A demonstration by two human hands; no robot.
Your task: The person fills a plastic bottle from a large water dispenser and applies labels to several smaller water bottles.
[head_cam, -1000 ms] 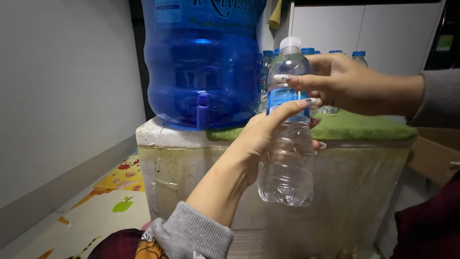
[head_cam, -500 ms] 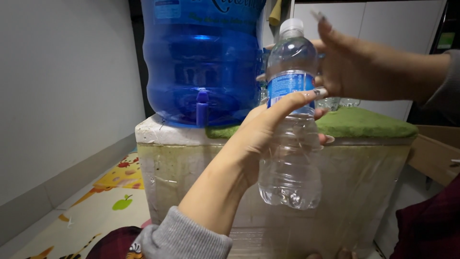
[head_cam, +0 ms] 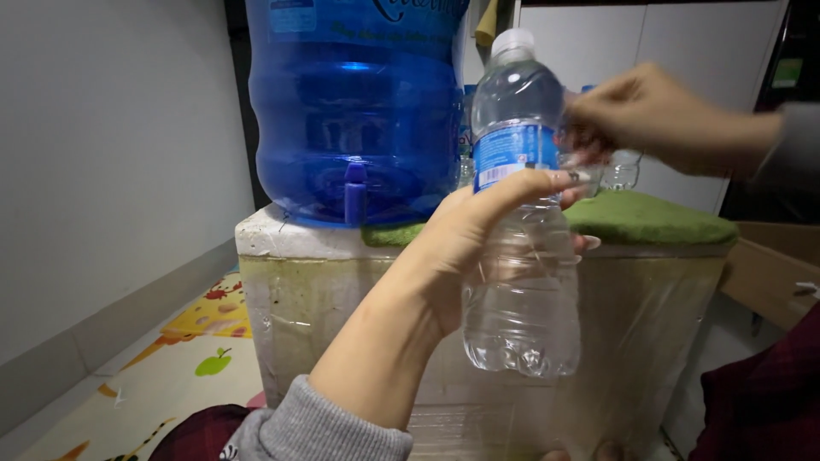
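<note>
View: head camera, looking down and forward.
Left hand (head_cam: 478, 230): wrapped around the middle of a clear plastic water bottle (head_cam: 521, 230), fingers curled over the front just below the blue label, thumb side behind. Grey sleeve cuff (head_cam: 329, 427) at the wrist.
Water bottle: upright, held in the air in front of the white foam box (head_cam: 282, 282), not resting on anything. White cap (head_cam: 514, 41) is on the neck. Lower body ribbed and transparent; fill level cannot be told.
Right hand (head_cam: 658, 115): raised to the right of the bottle's shoulder, blurred by motion. Fingertips drawn together near the bottle's upper right side; whether they pinch anything or touch the bottle cannot be told.
Large blue water jug (head_cam: 359, 111): stands on the left part of the foam box's top, its blue tap (head_cam: 354, 192) at the front lower edge, facing the camera. It is behind and left of the held bottle.
Green cushion (head_cam: 649, 218): lies on the right part of the box top, reaching the right edge.
Small bottles (head_cam: 622, 169): stand behind the cushion, partly hidden by the right hand.
Floor mat (head_cam: 205, 341): colourful, lower left, beside the box's left side.
Cardboard box (head_cam: 773, 265): right of the foam box, near its right edge.
</note>
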